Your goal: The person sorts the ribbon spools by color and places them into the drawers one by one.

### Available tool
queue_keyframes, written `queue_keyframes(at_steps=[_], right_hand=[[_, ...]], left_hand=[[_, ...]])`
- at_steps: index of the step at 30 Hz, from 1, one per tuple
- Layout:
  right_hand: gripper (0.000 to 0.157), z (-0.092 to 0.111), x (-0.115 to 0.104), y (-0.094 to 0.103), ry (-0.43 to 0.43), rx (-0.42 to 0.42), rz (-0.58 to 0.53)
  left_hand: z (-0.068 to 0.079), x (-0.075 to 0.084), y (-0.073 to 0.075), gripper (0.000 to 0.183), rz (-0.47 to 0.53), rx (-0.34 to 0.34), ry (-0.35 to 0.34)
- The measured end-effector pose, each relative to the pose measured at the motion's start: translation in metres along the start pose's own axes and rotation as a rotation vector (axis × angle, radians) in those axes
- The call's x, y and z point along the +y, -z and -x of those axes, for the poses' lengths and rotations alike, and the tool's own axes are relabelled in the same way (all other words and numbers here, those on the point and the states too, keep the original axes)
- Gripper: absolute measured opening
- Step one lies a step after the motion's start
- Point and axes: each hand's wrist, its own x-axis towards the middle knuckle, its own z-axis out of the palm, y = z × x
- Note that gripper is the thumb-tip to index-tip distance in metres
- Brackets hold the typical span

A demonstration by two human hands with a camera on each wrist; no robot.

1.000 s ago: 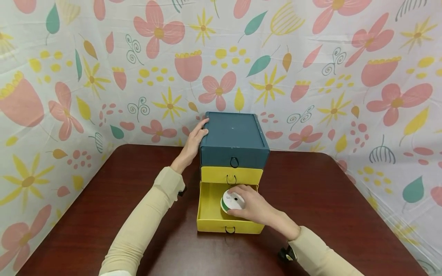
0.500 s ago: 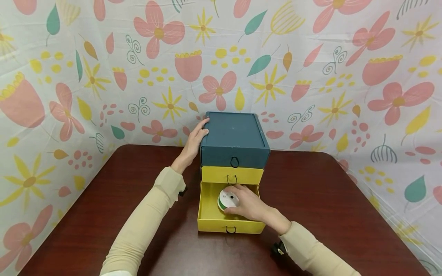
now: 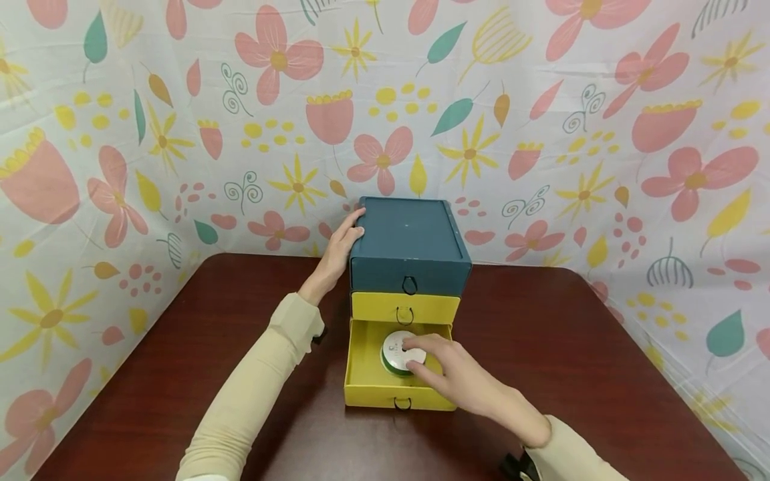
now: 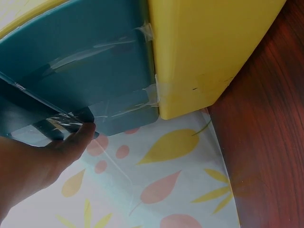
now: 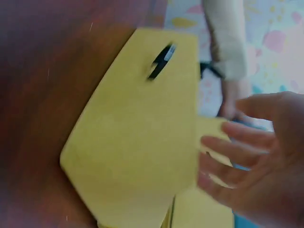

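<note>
A small drawer unit point(image 3: 415, 227) stands on the table, dark blue on top with yellow drawers beneath. The lowest yellow drawer point(image 3: 363, 374) is pulled out, and a spool of green ribbon with a white face point(image 3: 394, 347) lies in it. Over the drawer's right side, my right hand point(image 3: 466, 381) has its fingers spread and parted; its fingertips overlap the spool in the head view. The right wrist view shows this hand point(image 5: 266, 156) with nothing in its grasp. My left hand point(image 3: 333, 257) rests its fingers against the unit's upper left side.
The closed middle yellow drawer point(image 3: 375, 306) and the blue top drawer point(image 3: 375, 274) carry black loop pulls. A dark red-brown table point(image 3: 529, 347) extends around the unit. Behind it hangs a flower-patterned cloth point(image 3: 505, 87).
The right hand first moved left with the spool inside the drawer, then let go of it and drew back to the right. The left hand stays in place.
</note>
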Motion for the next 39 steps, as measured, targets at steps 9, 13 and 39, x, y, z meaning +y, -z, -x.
queue_keyframes(at_steps=[9,13,39], right_hand=[[0.03,0.034,-0.014,-0.02,-0.028,-0.428,-0.922],[0.035,0.044,-0.009,-0.04,-0.257,-0.607,-1.298],[0.031,0.027,0.002,-0.079,-0.58,-0.464,-1.539]], left_hand=[[0.001,0.007,0.001,0.054,0.008,-0.033,0.015],[0.003,0.011,0.0,0.054,0.01,-0.029,0.016],[0.011,0.025,0.0,0.055,0.047,-0.053,0.03]])
